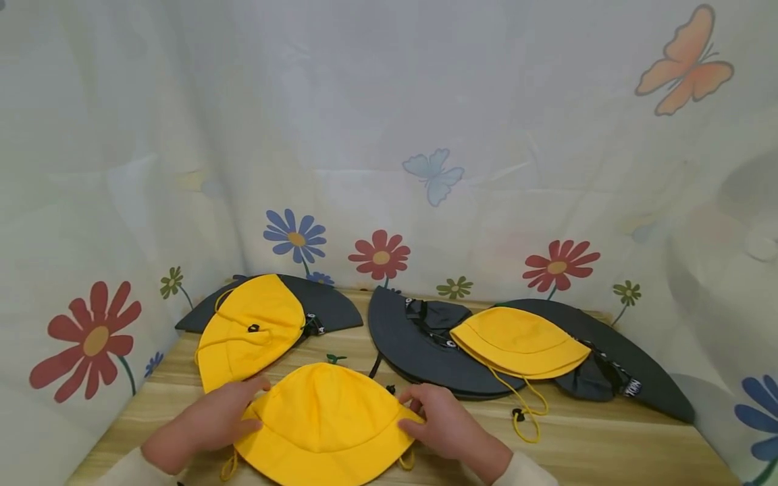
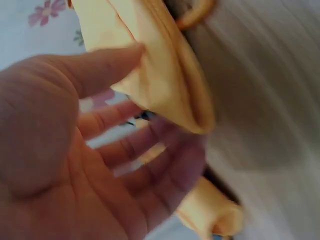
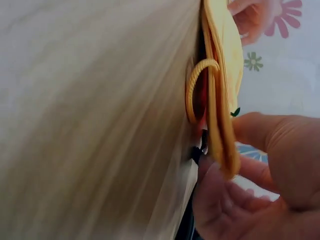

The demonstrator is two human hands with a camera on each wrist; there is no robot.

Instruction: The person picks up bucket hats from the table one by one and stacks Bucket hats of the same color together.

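Pinched the near yellow hat (image 1: 325, 422) by its brim, left hand (image 1: 209, 422) and right hand (image 1: 446, 422) at opposite edges, above the wooden table (image 1: 608, 445).

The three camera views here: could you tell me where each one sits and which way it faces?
Head: worn on the head, looking forward and down at the wooden table; both hands, left hand and right hand, grip the near yellow hat.
Left wrist: at the left wrist, looking along the palm; thumb and fingers pinch the hat's brim.
Right wrist: at the right wrist, looking past the right hand at the brim edge and its yellow cord.
Shared: all three show the same yellow hat.
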